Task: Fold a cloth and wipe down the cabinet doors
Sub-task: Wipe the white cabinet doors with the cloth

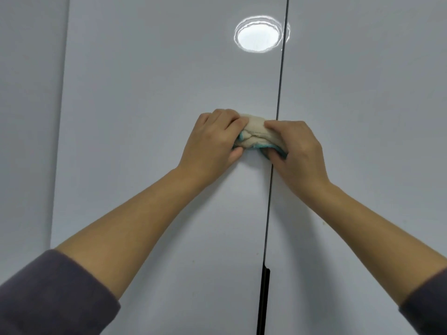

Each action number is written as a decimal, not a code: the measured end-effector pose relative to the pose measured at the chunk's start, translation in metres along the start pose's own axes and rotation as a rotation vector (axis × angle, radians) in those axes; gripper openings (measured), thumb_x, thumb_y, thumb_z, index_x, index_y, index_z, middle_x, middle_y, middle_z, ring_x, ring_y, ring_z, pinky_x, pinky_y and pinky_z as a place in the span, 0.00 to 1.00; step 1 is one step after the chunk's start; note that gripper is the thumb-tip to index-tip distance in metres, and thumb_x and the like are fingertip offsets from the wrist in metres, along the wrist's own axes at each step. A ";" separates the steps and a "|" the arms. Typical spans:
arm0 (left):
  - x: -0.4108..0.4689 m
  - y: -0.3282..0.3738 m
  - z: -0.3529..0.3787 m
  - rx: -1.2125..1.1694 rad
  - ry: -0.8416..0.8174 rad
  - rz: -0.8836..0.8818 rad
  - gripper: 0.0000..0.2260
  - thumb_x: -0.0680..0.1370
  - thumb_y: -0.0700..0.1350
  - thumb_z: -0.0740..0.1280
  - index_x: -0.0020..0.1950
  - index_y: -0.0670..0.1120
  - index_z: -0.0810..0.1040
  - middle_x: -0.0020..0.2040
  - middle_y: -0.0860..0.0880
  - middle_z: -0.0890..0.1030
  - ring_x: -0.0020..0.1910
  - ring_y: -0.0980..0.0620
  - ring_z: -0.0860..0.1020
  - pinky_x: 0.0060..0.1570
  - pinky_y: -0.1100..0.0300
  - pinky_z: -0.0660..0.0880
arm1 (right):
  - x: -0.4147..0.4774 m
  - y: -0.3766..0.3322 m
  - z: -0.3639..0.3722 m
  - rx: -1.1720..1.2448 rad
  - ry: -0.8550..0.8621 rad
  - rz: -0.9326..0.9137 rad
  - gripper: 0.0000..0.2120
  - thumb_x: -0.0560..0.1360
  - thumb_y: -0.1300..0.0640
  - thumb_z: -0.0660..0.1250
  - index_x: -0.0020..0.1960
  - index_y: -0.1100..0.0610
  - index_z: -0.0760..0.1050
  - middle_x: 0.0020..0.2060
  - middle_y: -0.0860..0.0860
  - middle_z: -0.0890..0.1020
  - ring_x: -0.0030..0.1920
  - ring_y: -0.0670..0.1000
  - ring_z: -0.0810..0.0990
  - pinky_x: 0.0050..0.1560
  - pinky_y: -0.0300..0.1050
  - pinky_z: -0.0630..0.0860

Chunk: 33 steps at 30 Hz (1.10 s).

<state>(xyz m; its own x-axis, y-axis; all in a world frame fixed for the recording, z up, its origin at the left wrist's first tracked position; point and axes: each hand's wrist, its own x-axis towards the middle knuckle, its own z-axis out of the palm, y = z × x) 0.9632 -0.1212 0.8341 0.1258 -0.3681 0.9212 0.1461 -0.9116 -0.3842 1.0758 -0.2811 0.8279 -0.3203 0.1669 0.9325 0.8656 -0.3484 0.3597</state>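
You have the cloth (pixel 256 134) bunched between both hands, so by my reading you are in the folding step and wiping has not begun. Your left hand (pixel 212 139) has its fingers curled over the cloth's left end with the thumb tucked underneath. Your right hand (pixel 295 151) grips the right end the same way, and a teal edge shows under its fingers. The cloth is a beige wad, creased rather than flat. I cannot tell whether it touches the door behind it.

The left cabinet door (pixel 157 81) lies behind and to the left of your hands, and the right cabinet door (pixel 362 93) lies beyond your right hand. The gap between them (pixel 281 81) passes behind your right knuckles. A black handle (pixel 263 301) sits well below, between your forearms.

Next, you probably need to flatten the wad into a neat pad, move it into one hand, and press it flat to a door.
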 end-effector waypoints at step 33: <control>-0.104 -0.038 -0.051 -0.001 -0.116 -0.168 0.16 0.68 0.35 0.69 0.56 0.37 0.80 0.49 0.41 0.80 0.46 0.41 0.76 0.46 0.52 0.74 | -0.030 -0.096 0.053 0.153 -0.038 -0.060 0.11 0.68 0.67 0.70 0.50 0.63 0.81 0.47 0.57 0.82 0.46 0.58 0.76 0.42 0.52 0.73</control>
<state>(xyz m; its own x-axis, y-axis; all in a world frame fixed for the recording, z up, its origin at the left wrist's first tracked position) 0.8943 -0.0579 0.7562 0.2116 -0.1877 0.9592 0.1735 -0.9586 -0.2259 1.0233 -0.2035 0.7634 -0.3604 0.2190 0.9067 0.8949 -0.1929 0.4024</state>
